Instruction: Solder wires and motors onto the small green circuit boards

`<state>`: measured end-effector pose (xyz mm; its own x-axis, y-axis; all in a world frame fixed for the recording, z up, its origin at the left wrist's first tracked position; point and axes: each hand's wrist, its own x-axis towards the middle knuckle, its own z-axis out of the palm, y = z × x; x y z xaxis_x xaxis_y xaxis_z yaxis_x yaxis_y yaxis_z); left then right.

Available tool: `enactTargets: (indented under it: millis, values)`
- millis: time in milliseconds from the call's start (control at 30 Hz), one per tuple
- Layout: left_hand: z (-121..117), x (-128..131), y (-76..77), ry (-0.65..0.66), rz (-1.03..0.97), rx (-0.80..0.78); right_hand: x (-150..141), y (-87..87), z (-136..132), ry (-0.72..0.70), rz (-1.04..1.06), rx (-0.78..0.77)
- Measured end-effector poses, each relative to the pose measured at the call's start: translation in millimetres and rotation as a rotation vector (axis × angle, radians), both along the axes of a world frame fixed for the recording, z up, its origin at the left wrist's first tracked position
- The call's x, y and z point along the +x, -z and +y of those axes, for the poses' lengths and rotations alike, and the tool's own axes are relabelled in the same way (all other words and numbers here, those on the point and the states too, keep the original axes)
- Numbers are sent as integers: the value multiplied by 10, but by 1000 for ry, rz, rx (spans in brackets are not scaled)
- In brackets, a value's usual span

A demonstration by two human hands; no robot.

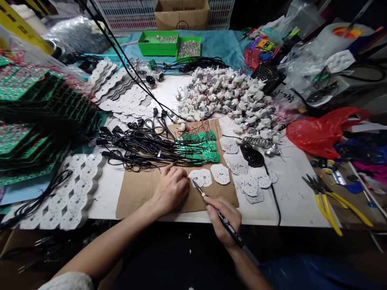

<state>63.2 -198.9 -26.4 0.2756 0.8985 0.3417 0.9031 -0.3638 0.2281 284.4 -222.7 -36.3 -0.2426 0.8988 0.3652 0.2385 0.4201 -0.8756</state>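
Observation:
My right hand (225, 217) grips a soldering iron (229, 226) like a pen, its metal tip slanting up and left onto a white circuit board (197, 178). Just left of that board, my left hand (171, 188) is closed in a pinch around what looks like a thin wire, its end mostly hidden by the fingers. Another white board (220, 174) lies to the right. All of these rest on a sheet of brown cardboard (136, 197). Beyond the hands lie several small green circuit boards (198, 147) joined to bundled black power cords (133, 145).
White board panels (75, 193) and stacked green panels (27, 145) stand left. Behind sits a heap of white parts with wires (223, 94), with green bins (159, 44) of small metal pieces farther back. Yellow-handled pliers (326, 205) and a red bag (323, 131) lie right.

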Motion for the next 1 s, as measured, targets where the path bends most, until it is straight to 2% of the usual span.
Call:
enactTargets:
  millis: [300, 833, 1000]
  values:
    - [-14, -21, -28, 6, -33, -98, -11, -13, 0, -20, -41, -15]
    - [-9, -35, -24, -2, -67, -151, -16, -6, 36, -33, -47, 47]
    - [-7, -32, -22, 2, -78, -142, 50, -17, 36, 4, 7, -47]
